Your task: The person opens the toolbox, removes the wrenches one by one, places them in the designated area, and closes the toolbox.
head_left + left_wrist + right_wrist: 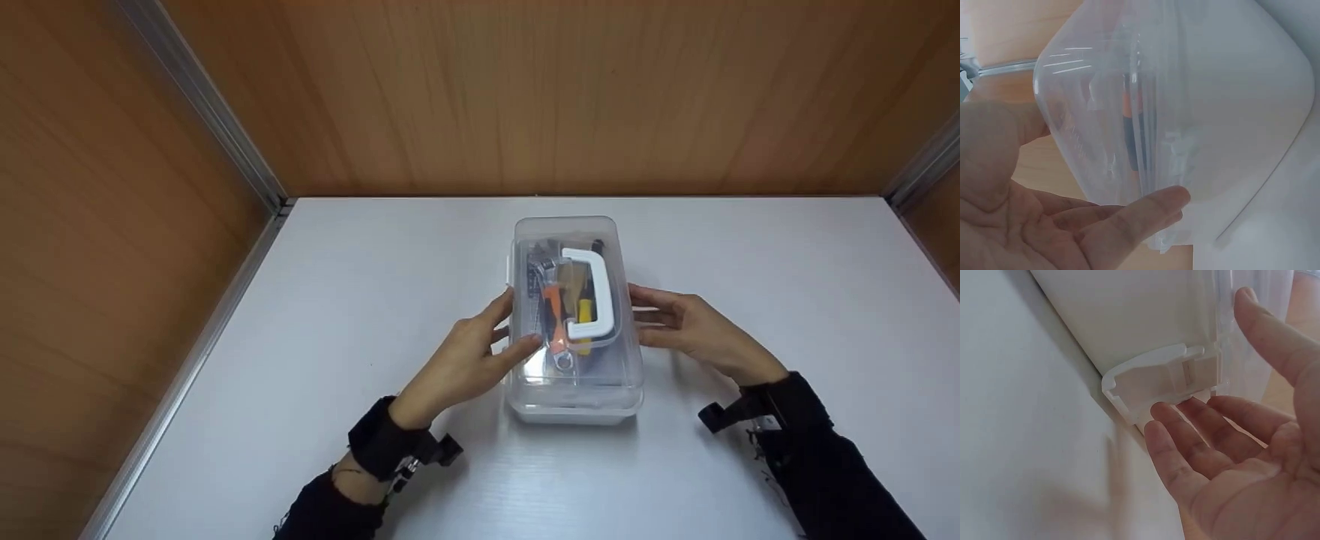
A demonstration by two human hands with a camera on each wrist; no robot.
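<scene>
Both wrists, wrapped in dark straps with black sleeves behind them, are seen lowest in the head view, and from them the hands are extended to a clear plastic box (pixel 574 322). At the box's left side the left hand (pixel 469 360) is laid with relaxed, nearly straight fingers, the thumb raised along the upper edge and the fingertips (pixel 1171 198) set against the transparent wall; nothing is gripped. At the box's right side the right hand (pixel 694 326) is held open, fingers loosely spread, and in the right wrist view its fingertips (pixel 1165 413) are seen touching, or just under, a white latch (pixel 1159 379) on that wall; which of the two cannot be told. On the box's lid a white handle (pixel 589 296) is fixed, and through the lid an orange-handled wrench (pixel 556 330) and a yellow tool (pixel 583 309) are made out inside. Beneath the box a white tabletop (pixel 360 300) is spread, and beyond the box's far end it is closed off by wooden walls (pixel 562 90).
</scene>
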